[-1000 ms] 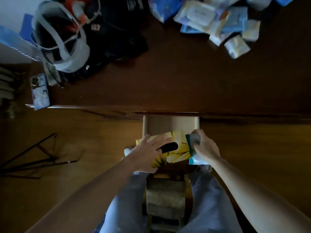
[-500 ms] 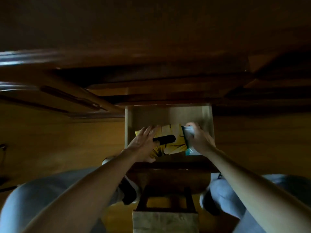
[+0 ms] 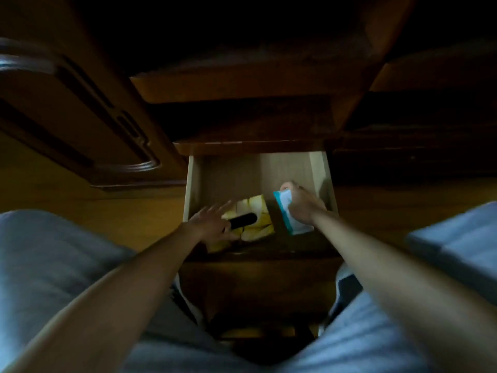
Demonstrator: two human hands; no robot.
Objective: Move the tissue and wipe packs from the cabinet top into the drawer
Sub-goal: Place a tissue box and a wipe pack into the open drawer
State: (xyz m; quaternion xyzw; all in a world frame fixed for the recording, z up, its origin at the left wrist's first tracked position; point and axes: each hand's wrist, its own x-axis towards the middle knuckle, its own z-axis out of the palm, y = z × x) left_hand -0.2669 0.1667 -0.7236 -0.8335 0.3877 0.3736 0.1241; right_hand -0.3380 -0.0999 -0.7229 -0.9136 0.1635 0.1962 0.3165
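We see the main risk on the right side of the drawer (image 3: 192,184): the white and teal pack (image 3: 289,216) stands on edge, tilted, in the gap between the yellow tissue box (image 3: 255,224) and the drawer's right wall. If we let go while it leans like this, it may topple onto the box or stick up above the rim, and then the drawer could jam when we push it shut. A second risk, as we judge it, is the yellow box sliding toward the pack as we press on it, closing the gap the pack needs. The dim light and the motion blur also make it hard to tell how deep the pack already sits, so a careless drop could leave it wedged crooked.

Our right hand (image 3: 302,204) is curled round the top of the pack, fingers over its far end, holding it from above just beside the right wall. Our left hand (image 3: 208,222) is spread wide with straight fingers, resting flat on the near left part of the yellow box, next to its dark oval opening; it holds nothing. No other packs show here, so we judge that more remain on the cabinet top out of view
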